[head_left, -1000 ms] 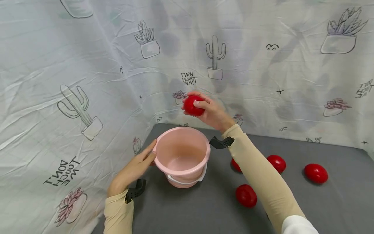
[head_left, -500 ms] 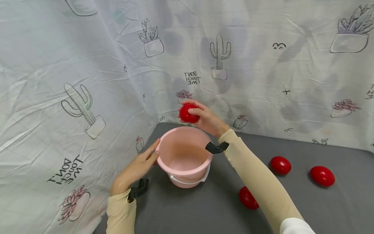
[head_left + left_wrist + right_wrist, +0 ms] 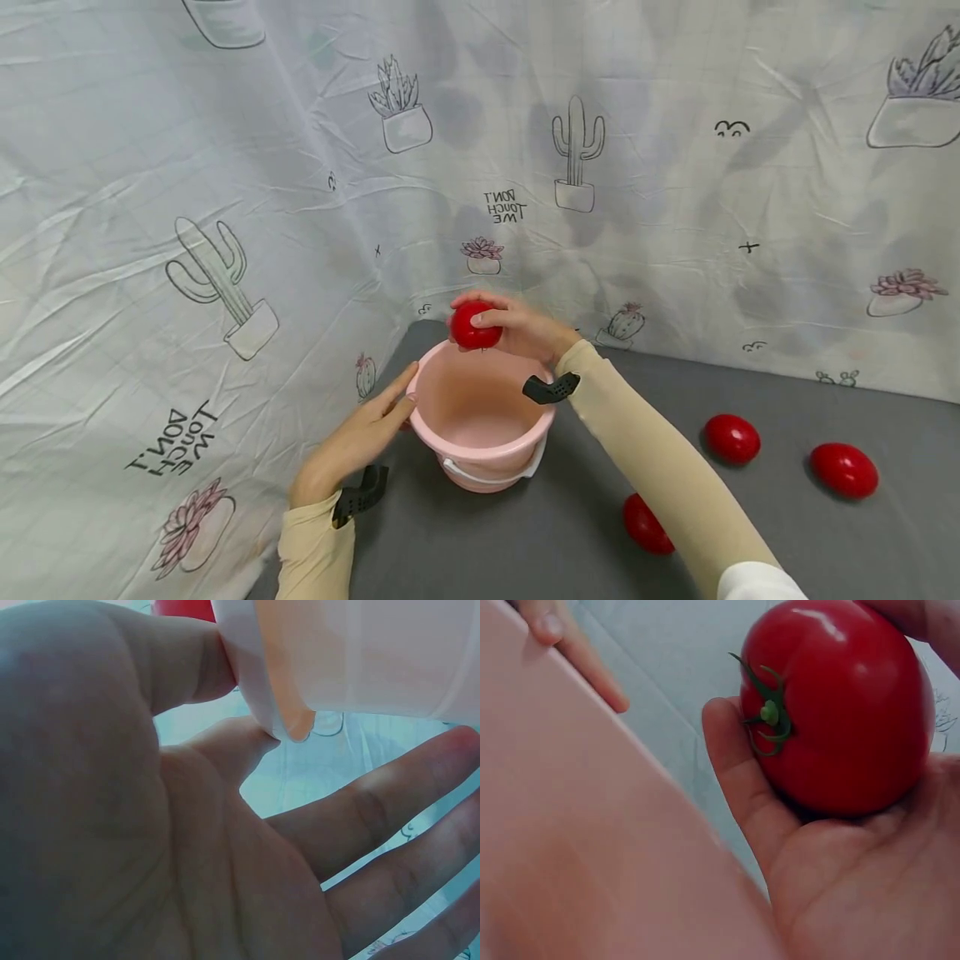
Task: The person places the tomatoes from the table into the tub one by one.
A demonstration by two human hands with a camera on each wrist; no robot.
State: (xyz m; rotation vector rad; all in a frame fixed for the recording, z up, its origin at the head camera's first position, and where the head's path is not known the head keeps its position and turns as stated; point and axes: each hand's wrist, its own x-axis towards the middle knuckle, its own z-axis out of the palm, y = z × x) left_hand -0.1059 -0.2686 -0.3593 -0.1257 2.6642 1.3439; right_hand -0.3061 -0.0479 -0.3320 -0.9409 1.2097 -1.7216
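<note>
Your right hand [image 3: 521, 327] has the red tomato [image 3: 476, 325] gripped, thumb on the near side, other fingers round the far side. Tomato is at the bucket's 12 o'clock, up near the far rim and apart from it; can't tell how much of it is over the opening. Right wrist view puts its green stem [image 3: 769, 712] at the tomato's 9 o'clock.

Your left hand [image 3: 360, 437] is at the 9 o'clock of the pink bucket [image 3: 480, 454], pinching the rim between thumb and index (the remaining fingers are spread and straight alongside the wall). Bucket stands mouth-up on the grey table [image 3: 465, 550], white handle [image 3: 537, 461] hanging across its 4 to 7 o'clock.

From the bucket you've got a red fruit [image 3: 732, 439] at 3 o'clock, a farther one [image 3: 843, 470] just past 3, and a third piece [image 3: 647, 525] at 4, partly hidden by your right sleeve [image 3: 667, 475]. Cactus-print cloth [image 3: 645, 50] hangs behind, 10 to 2.
</note>
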